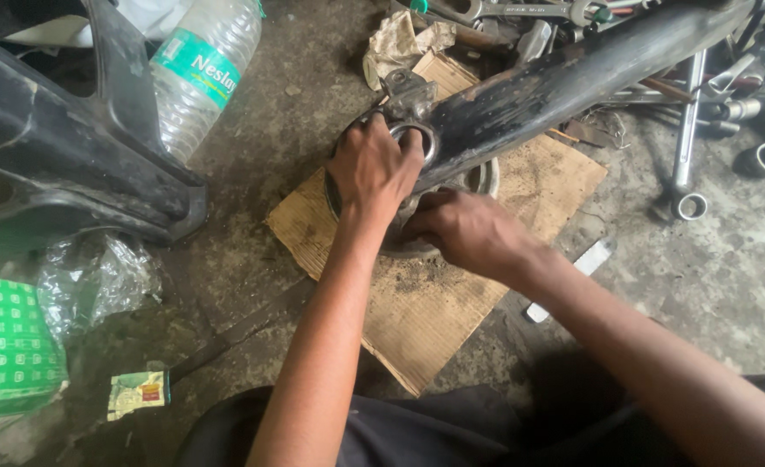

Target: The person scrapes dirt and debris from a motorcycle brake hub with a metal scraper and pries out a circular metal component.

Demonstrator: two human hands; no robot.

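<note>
A long black metal arm [564, 82] lies slanted across a sheet of brown cardboard [426, 303] on the concrete floor. Its near end carries a round metal ring [424, 138] and rests on a shiny circular metal part [484, 180]. My left hand [374, 164] sits on top of that end, fingers curled over the ring. My right hand [465, 229] presses against the lower rim of the circular part, fingers tucked under the arm. What the fingers pinch is hidden.
A black plastic chair leg [80, 147] and a clear water bottle [197, 73] stand at left. A green box [11, 346] and crumpled plastic [97, 277] lie lower left. Wrenches and other tools [689, 130] are scattered at upper right; crumpled paper [395, 43] lies behind the arm.
</note>
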